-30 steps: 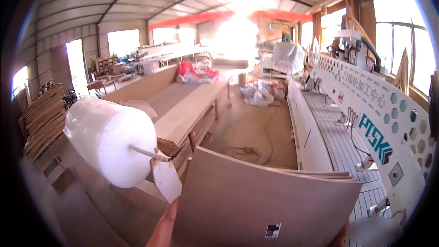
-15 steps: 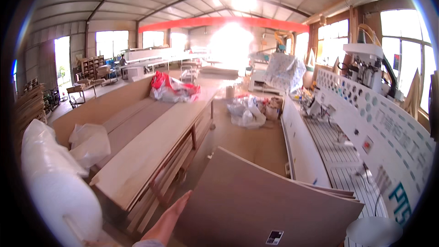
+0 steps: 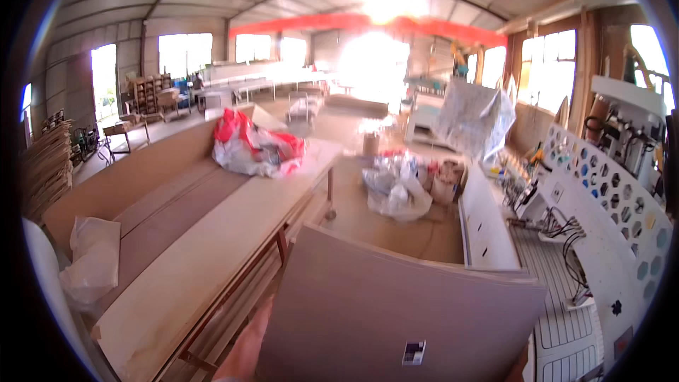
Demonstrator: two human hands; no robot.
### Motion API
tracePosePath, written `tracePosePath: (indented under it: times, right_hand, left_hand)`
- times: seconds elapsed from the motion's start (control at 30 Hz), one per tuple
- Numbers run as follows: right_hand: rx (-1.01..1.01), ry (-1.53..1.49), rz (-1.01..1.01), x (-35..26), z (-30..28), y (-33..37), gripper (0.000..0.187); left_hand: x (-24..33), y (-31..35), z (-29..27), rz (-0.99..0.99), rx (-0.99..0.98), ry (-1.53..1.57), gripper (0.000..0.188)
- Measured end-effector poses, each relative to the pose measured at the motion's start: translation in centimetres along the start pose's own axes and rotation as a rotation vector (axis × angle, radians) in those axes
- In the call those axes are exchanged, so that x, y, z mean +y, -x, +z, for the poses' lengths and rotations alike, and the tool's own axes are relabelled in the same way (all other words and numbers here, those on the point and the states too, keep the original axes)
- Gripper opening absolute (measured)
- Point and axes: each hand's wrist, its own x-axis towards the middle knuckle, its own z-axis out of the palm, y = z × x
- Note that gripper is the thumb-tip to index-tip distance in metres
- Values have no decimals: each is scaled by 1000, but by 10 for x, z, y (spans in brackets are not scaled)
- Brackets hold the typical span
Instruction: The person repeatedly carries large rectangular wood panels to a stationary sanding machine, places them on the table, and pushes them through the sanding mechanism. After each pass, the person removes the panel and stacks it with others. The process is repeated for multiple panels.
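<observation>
A stack of thin grey-brown boards (image 3: pixel 403 304) stands tilted up in front of me, slightly bowed, with a small printed label low on its front face. Layered edges show along its top right. My left hand (image 3: pixel 246 345) is closed on the stack's left edge, its fingers partly hidden behind the boards. At the lower right edge a small bit of my right hand (image 3: pixel 521 366) shows against the boards; its fingers are hidden.
On the left stands a long bench (image 3: pixel 205 255) bearing flat panels and a red-and-white plastic wrapper (image 3: pixel 254 145). A white machine with a slatted bed (image 3: pixel 559 311) runs along the right. Clear plastic bags (image 3: pixel 396 187) lie on the floor between them.
My view has turned and moved forward along the bench. The boards now sit a little further left and more upright, with my left hand still at their left edge.
</observation>
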Motion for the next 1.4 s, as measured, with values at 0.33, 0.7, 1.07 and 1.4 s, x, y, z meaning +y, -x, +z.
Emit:
tracePosePath:
  times: [0.33, 0.7, 1.07, 1.4]
  right_hand:
    - [-38, -101, -34, 39, 95, -388, 77]
    - [-222, -125, 102, 106, 211, -894, 81]
    - [-220, -61, 57, 129, 430, -1241, 79]
    - [-222, -17, 84, 183, 612, -1595, 78]
  left_hand:
    - [94, -379, 100, 85, 42, 30, 50]
    - [147, -786, 109, 251, -67, 213, 49]
    - [305, -1208, 160, 152, 9, 3, 54]
    - [361, -1573, 144, 23, -12, 218, 54]
